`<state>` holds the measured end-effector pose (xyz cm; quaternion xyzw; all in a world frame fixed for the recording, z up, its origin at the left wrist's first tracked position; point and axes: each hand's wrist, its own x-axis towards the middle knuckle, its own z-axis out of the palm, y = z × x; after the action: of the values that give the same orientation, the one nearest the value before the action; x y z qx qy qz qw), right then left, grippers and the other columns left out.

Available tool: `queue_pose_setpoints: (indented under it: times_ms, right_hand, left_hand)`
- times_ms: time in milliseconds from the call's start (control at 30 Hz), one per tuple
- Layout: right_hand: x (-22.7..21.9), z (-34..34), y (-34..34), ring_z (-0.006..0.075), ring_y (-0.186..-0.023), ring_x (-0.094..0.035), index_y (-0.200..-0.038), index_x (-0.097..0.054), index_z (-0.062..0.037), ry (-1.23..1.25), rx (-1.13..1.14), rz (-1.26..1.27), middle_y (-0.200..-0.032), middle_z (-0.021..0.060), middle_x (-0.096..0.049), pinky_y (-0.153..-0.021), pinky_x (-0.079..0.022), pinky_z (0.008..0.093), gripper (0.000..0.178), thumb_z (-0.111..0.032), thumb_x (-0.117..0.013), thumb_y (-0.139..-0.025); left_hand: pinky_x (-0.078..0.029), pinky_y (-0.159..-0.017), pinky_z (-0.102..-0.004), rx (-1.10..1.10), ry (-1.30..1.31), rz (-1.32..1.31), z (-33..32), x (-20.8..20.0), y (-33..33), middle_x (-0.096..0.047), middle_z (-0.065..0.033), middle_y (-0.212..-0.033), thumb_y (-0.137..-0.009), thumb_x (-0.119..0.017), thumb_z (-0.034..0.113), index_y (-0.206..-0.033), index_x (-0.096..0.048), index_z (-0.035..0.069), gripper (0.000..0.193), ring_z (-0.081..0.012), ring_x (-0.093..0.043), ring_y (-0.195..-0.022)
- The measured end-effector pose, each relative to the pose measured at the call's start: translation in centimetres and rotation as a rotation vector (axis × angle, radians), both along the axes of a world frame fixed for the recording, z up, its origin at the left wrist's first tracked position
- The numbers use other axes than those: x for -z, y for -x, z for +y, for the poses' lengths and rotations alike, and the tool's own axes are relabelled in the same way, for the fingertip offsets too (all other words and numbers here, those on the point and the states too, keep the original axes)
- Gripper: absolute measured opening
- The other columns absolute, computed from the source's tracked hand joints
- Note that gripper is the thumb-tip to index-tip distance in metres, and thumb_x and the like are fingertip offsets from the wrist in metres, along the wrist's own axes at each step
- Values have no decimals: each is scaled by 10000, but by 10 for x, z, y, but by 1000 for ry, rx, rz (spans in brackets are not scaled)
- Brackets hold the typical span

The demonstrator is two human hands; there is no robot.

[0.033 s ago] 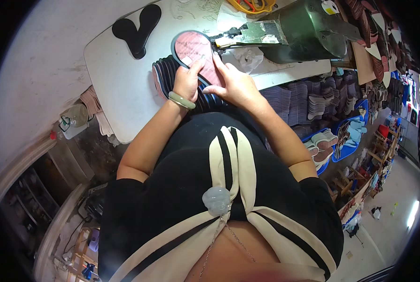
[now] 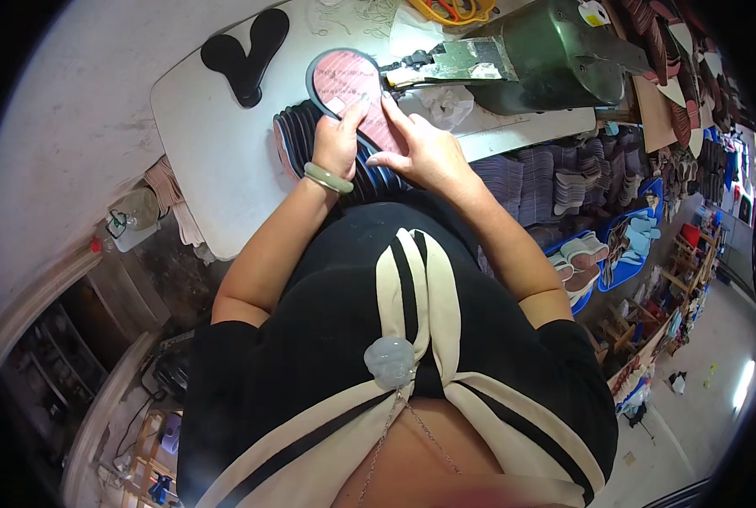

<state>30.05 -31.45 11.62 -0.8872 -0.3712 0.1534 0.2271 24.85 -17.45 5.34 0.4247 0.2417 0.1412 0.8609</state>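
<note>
A pink patterned shoe sole (image 2: pixel 348 80) with a dark edge lies at the needle end of a green sewing machine (image 2: pixel 535 63). My left hand (image 2: pixel 337 144), with a pale green bangle at the wrist, grips the sole's left side. Its thumb rests on top, and its other fingers are hidden. Across the narrower near part, my right hand (image 2: pixel 424 148) holds the sole, index finger along the right edge and thumb over the near end. Just below the sole, a row of stacked dark-edged soles (image 2: pixel 293 140) stands on the white table (image 2: pixel 217 178), partly covered by my hands.
A black two-lobed piece (image 2: pixel 247 59) lies at the table's far left. Crumpled white paper (image 2: pixel 448 106) sits beside the machine arm, and a yellow basket (image 2: pixel 454 10) is behind. Stacked soles (image 2: pixel 535 182) and blue trays (image 2: pixel 623 254) with slippers stand to the right.
The sole has shifted slightly away from me at the machine, its wide end now a little farther up. Both hands keep their hold, the left moving slightly with it.
</note>
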Motion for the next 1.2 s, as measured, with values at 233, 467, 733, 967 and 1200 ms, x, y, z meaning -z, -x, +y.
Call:
queue_pose_setpoints:
  times_ms: [233, 467, 733, 967, 1200]
  right_hand:
    - [22, -16, -70, 296, -868, -619, -1176, -600, -202, -105, 100, -29, -932, 149, -637, -769, -494, 356, 558, -521, -665, -723]
    - [21, -37, -40, 184, -774, -639, -1130, -539, 42, -865, 566, 1500, -918, 120, -638, -675, -486, 243, 355, -236, -526, -911]
    - [47, 4, -37, 101, -551, -548, -916, -615, 29, -834, 661, 1300, -718, 52, -614, -500, -430, 203, 289, -249, -537, -905]
    - [57, 25, -48, 68, -514, -488, -984, -572, 12, -881, 631, 1323, -749, 53, -609, -443, -370, 182, 224, -196, -553, -904]
    - [60, 28, -54, 70, -446, -453, -903, -610, 24, -796, 617, 1257, -633, 27, -582, -416, -337, 175, 276, -243, -544, -912]
  left_hand:
    - [-479, -808, -315, -320, -820, 56, -12, 48, -73, -654, -107, -985, -816, -630, 186, -1051, -594, -28, 320, -199, -623, -881]
    - [-473, -633, -345, -81, -489, 381, 6, 28, -97, -668, -130, -739, -813, -622, 304, -806, -638, -41, 345, -203, -632, -671]
    - [-439, -867, -399, -77, -1927, -280, 60, -17, -134, -627, -216, -990, -828, -602, 408, -1126, -565, 5, 503, -327, -576, -1010]
    - [-457, -767, -404, 1354, -1856, -277, 75, -86, -172, -676, -80, -902, -795, -604, 419, -1013, -677, 157, 348, -283, -612, -826]
    - [-472, -822, -389, 1406, -1725, -10, 81, -90, -163, -650, -36, -1075, -809, -582, 456, -1082, -659, 258, 347, -283, -617, -930]
